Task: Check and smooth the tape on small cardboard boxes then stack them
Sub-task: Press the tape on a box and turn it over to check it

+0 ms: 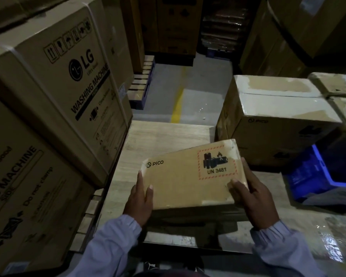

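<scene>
A small brown cardboard box (186,177) with a PICO logo and a red-hatched UN 3481 battery label is held tilted above a wooden table (164,134). My left hand (140,198) grips its left end, thumb on the top face and fingers along the side. My right hand (252,196) holds the right end, thumb on top near the corner, fingers wrapped along the edge. Clear tape shines on the box's right corners. Beneath it lies another taped box (188,234), partly hidden by the held one.
Large washing machine cartons (54,80) stack high on the left, close to the table. A bigger PICO carton (278,116) stands at the right, with a blue plastic crate (318,176) beside it. Grey floor with a yellow line (177,104) runs beyond the table.
</scene>
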{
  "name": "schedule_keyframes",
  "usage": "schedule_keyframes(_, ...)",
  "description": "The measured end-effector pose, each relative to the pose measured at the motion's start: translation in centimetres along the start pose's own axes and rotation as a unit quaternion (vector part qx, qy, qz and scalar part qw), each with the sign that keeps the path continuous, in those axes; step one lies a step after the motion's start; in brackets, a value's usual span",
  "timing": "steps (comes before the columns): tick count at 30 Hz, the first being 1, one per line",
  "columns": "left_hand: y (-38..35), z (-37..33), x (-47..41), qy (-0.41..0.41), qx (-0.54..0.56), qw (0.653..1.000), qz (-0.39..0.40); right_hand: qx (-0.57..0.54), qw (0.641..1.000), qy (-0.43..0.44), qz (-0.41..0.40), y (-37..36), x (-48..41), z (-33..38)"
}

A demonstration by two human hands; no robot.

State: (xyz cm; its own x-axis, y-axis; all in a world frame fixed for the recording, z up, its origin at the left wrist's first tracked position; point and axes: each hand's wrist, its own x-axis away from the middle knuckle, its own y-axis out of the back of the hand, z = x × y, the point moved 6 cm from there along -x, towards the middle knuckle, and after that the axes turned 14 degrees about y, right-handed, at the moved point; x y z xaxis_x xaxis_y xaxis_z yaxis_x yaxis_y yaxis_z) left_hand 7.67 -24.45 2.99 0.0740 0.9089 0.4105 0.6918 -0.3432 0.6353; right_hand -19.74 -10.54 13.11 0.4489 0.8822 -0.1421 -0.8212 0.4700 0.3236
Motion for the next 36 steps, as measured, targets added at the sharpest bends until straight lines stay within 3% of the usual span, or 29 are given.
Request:
schedule_keyframes(3, 0.2, 0.5, -1.1, 0.034, -0.02, 0.999, 0.009, 0.062, 0.994, 0.084, 0.04, -1.8, -0.2, 2.8)
schedule_keyframes(7, 2.5, 0.6, -2.4, 0.062, -0.065, 0.995, 0.038, 0.038, 0.978, 0.177, 0.104, -5.2, 0.0, 5.6)
schedule_keyframes(11, 5.4, -3.0, -0.8, 0.009, 0.117, 0.988, 0.102, 0.123, 0.951, 0.212, 0.187, -7.3, 0.0, 4.3)
schedule_keyframes(15, 8.6, -5.5, 1.1, -0.015, 0.292, 0.949, 0.115, 0.254, 0.955, 0.116, 0.104, -5.5, -0.5, 1.0)
schedule_keyframes(18, 10.2, -5.7, 1.5, -0.005, 0.367, 0.924, 0.105, 0.186, 0.978, -0.028, 0.091, -5.5, 0.2, -0.9)
schedule_keyframes(20, 10.7, -5.5, 1.5, -0.027, 0.325, 0.94, 0.102, 0.075, 0.992, -0.054, 0.088, -6.7, 0.4, -1.0)
schedule_keyframes(22, 10.8, -5.0, 1.5, -0.041, 0.269, 0.958, 0.091, 0.062, 0.994, -0.024, 0.084, -7.5, 0.4, -0.4)
schedule_keyframes(29, 7.8, -3.1, 2.5, -0.001, 0.241, 0.964, 0.112, 0.117, 0.991, 0.032, 0.062, -5.9, 0.0, 1.0)
schedule_keyframes(36, 6.3, -2.4, 1.6, -0.005, 0.095, 0.995, 0.036, 0.174, 0.983, 0.037, 0.056, -5.7, 0.2, 0.3)
